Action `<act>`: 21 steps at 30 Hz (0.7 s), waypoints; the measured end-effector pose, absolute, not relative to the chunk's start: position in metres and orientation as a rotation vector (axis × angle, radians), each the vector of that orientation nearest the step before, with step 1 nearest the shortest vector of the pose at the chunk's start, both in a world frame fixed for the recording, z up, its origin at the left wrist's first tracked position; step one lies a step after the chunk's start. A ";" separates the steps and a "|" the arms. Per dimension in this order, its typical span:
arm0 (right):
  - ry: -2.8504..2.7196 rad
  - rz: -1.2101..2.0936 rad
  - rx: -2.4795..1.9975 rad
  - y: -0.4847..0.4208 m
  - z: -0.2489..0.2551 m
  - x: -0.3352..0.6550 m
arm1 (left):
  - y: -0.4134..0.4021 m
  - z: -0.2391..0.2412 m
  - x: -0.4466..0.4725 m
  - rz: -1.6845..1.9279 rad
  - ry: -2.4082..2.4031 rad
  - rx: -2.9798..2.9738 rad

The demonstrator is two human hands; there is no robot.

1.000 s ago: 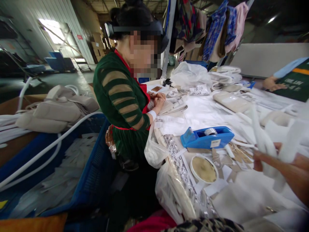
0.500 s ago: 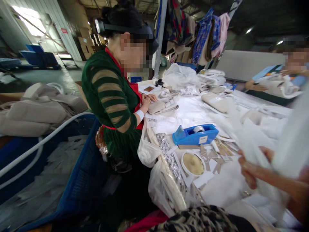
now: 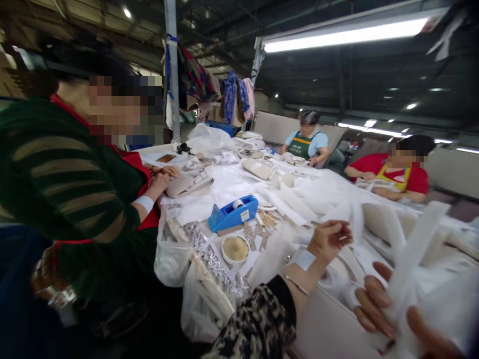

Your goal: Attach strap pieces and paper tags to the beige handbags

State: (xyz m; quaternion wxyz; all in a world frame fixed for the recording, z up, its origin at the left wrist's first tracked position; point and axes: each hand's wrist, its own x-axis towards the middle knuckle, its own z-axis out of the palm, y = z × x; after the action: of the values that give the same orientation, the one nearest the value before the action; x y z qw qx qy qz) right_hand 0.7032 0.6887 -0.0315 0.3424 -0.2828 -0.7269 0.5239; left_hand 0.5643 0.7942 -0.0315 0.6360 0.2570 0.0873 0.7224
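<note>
**Gripping a white strip at the table's near edge**

Closed around the strip, the right hand sits low at the near right corner of the table, fingers wrapped over its lower part while the rest rises up and away, blurred. The left hand, wearing a white wristband below a leopard-print sleeve, hangs over the near edge with fingers curled and tips drawn together at some white material. Whether it actually grips anything I cannot tell.

Toward the table's left edge stand a blue tape dispenser and, just beside it nearer the person, a round tub of beige paste. A run of foil lies along that edge, with a plastic bag hanging off it. A co-worker in green stripes bends over a beige piece at the left edge; two more people sit at the far side.

The step in hand looks like drawing out or sorting one strip from the white pile. A next move would, I judge, call for a sure left-hand pinch on the free part, as the strip seems limp.
</note>
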 end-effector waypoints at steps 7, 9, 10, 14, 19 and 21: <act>-1.168 1.639 -0.817 0.621 0.003 0.682 | 0.773 -0.015 0.538 1.657 0.185 0.552; -1.133 1.701 -0.854 0.613 0.000 0.679 | 0.752 -0.013 0.529 1.609 0.221 0.600; -1.121 1.733 -0.866 0.610 -0.003 0.679 | 0.739 -0.013 0.523 1.572 0.241 0.631; -1.117 1.899 -0.846 0.591 -0.015 0.671 | 0.669 -0.015 0.491 1.355 0.268 0.856; -1.238 2.385 -0.743 0.558 -0.038 0.639 | 0.583 -0.014 0.460 1.272 0.286 0.852; -1.228 2.548 -0.657 0.543 -0.049 0.624 | 0.562 -0.016 0.453 1.381 0.356 0.805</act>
State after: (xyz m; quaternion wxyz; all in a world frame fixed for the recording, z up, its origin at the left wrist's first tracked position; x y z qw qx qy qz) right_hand 0.6245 0.5425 -0.0494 0.1187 -0.2248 -0.4198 0.8713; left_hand 0.4528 0.5621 -0.0158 0.6830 0.3591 0.1590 0.6159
